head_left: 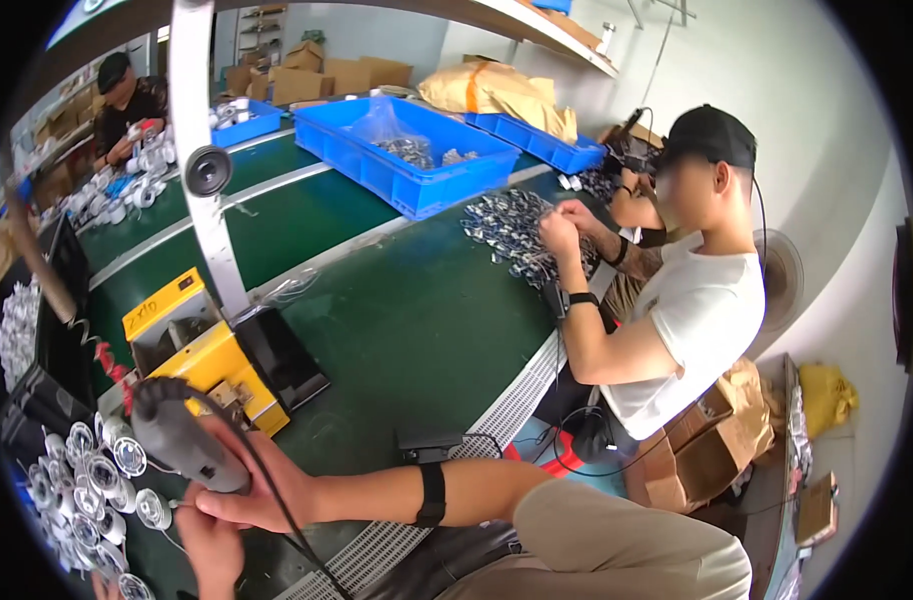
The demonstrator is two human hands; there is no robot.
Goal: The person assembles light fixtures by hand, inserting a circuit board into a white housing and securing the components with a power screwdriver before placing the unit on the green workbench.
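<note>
Blue bin point(417, 160), yellow machine point(202, 345)

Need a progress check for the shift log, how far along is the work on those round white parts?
Done: cannot tell which round white parts are finished. In hand: right hand holds a grey power tool; left hand steadies one part under its tip. Left: many similar parts are heaped alongside.

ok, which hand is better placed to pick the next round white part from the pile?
Left, probably. The left hand sits low beside the pile of round white disc-shaped parts, fingers seemingly pinching only something small. The right hand is wrapped around the grey handheld power tool.
</note>
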